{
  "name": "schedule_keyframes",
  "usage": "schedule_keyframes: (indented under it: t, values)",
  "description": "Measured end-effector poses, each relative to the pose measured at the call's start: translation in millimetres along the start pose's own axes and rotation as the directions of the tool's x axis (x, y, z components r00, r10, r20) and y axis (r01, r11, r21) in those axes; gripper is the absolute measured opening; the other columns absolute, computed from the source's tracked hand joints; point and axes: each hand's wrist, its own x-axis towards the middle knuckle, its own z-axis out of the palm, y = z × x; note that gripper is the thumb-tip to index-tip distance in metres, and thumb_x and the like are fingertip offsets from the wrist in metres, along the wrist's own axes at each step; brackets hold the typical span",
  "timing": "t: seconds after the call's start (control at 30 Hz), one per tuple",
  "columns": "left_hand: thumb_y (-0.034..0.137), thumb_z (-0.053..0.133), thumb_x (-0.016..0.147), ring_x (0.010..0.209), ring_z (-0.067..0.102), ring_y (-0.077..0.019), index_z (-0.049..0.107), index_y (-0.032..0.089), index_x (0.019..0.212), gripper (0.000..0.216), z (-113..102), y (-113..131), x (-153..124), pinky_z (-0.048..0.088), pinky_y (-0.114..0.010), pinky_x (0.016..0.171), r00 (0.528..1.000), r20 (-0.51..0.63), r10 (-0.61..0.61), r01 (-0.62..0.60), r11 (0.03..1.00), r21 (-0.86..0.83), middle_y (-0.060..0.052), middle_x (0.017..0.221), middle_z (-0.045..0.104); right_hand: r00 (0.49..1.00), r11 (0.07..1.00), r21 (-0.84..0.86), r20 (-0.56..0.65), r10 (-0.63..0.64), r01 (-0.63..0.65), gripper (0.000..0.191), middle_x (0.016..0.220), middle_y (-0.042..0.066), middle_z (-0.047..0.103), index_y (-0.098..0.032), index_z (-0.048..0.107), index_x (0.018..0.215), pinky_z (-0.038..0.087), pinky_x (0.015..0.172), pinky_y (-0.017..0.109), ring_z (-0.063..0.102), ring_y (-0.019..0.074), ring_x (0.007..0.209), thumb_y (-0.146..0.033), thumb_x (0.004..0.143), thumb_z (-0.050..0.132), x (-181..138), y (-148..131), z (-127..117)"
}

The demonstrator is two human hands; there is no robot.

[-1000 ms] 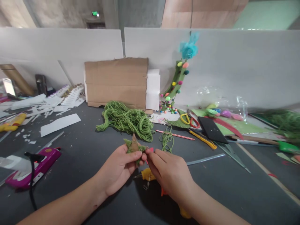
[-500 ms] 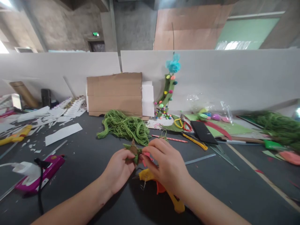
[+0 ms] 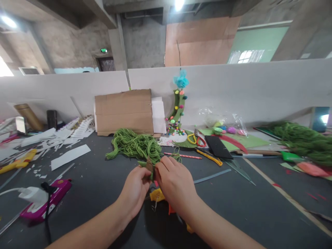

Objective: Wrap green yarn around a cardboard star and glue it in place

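Both hands meet over the dark table at a small cardboard star [image 3: 148,165] partly wrapped in green yarn. My left hand [image 3: 136,191] pinches the star from the left, fingers closed on it. My right hand [image 3: 175,185] covers its right side, fingers curled and pressed against the star. A yellow and orange glue gun [image 3: 158,195] lies on the table right under my hands. A heap of green yarn [image 3: 135,145] sits just beyond the star.
A pink glue gun [image 3: 44,200] with a black cord lies front left. Cardboard sheet [image 3: 123,111] leans on the white partition. Scissors [image 3: 197,140], a yellow knife [image 3: 209,157], a pom-pom decorated green shape [image 3: 177,109] and more green yarn [image 3: 303,140] lie right. Paper scraps [image 3: 59,133] lie left.
The camera has tilted up, so the table sits lower in view. My right hand has closed over the star's right side, hiding more of it. Both hands stay at the star.
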Motion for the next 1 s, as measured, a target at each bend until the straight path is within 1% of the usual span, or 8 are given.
schedule_keyframes:
  t: [0.2,0.33,0.47,0.57,0.63,0.73,0.83,1.0]
  values:
    - [0.004,0.056,0.055,0.052,0.043,-0.0079,0.051,0.016,0.045,0.017,16,-3,-13,0.039,-0.019,0.052,0.999,-0.019,0.051,-0.05,0.998,0.038,0.006,0.05,0.049,0.999,0.998,0.06,-0.036,-0.018,0.02,0.018,0.069,0.007,0.054,-0.015,0.056,0.067,0.029,0.054,0.031,0.043,0.0199,0.065,-0.001,0.078,0.049,-2,-1,-8]
    - [0.003,0.053,0.055,0.047,0.04,-0.0073,0.048,0.017,0.042,0.02,20,-3,-13,0.035,-0.018,0.045,0.998,-0.034,0.056,-0.054,0.997,0.047,0.006,0.046,0.045,0.998,0.972,0.231,-0.061,-0.021,0.035,0.015,0.07,0.005,0.053,-0.017,0.053,0.069,0.033,0.056,0.029,0.045,0.0187,0.067,-0.005,0.076,0.048,-7,-2,-11]
    - [0.001,0.051,0.058,0.052,0.05,-0.0104,0.054,0.016,0.047,0.019,15,-2,-5,0.044,-0.021,0.054,0.998,-0.025,0.053,-0.052,0.998,0.043,0.002,0.05,0.053,0.991,0.887,0.456,-0.077,0.113,-0.066,0.013,0.07,0.001,0.048,-0.021,0.042,0.069,0.039,0.057,0.025,0.047,0.0148,0.065,-0.009,0.073,0.041,-11,7,-22]
    - [0.002,0.05,0.062,0.061,0.058,-0.0147,0.061,0.013,0.056,0.016,9,-1,-3,0.048,-0.026,0.063,0.999,0.01,0.039,-0.039,0.998,0.052,-0.004,0.062,0.062,0.969,0.81,0.559,-0.047,0.243,-0.176,0.021,0.061,-0.003,0.041,-0.023,0.032,0.067,0.039,0.051,0.023,0.044,0.0133,0.056,-0.005,0.078,0.028,-10,18,-29]
    - [0.002,0.05,0.063,0.064,0.059,-0.0158,0.063,0.012,0.059,0.017,8,0,-5,0.049,-0.027,0.066,0.999,0.027,0.031,-0.033,0.998,0.061,-0.006,0.066,0.065,0.964,0.775,0.596,-0.009,0.267,-0.209,0.025,0.055,-0.005,0.037,-0.023,0.03,0.064,0.036,0.046,0.022,0.041,0.0125,0.051,-0.006,0.081,0.027,-8,24,-28]
    - [0.002,0.054,0.065,0.064,0.06,-0.0147,0.062,0.015,0.06,0.017,10,-1,-9,0.049,-0.025,0.066,0.999,0.049,0.022,-0.025,0.997,0.066,-0.003,0.065,0.065,0.974,0.754,0.627,0.036,0.224,-0.196,0.026,0.055,-0.005,0.042,-0.021,0.04,0.059,0.036,0.044,0.021,0.044,0.0112,0.05,-0.012,0.083,0.042,-7,25,-22]
    - [0.001,0.058,0.063,0.065,0.06,-0.0141,0.061,0.016,0.06,0.016,13,-1,-13,0.049,-0.025,0.067,0.997,0.083,-0.005,-0.001,0.998,0.068,-0.001,0.066,0.065,0.987,0.757,0.639,0.024,0.158,-0.136,0.012,0.071,0.0,0.055,-0.017,0.057,0.071,0.043,0.056,0.023,0.053,0.013,0.064,-0.013,0.081,0.053,-7,25,-18]
    - [0.001,0.06,0.06,0.062,0.059,-0.0118,0.054,0.016,0.051,0.019,14,-2,-14,0.047,-0.023,0.066,0.996,0.074,-0.057,0.053,0.997,0.06,0.0,0.061,0.063,0.999,0.798,0.602,-0.012,0.032,-0.018,0.011,0.078,0.003,0.058,-0.015,0.063,0.082,0.046,0.065,0.025,0.054,0.0151,0.072,-0.011,0.082,0.053,-9,26,-20]
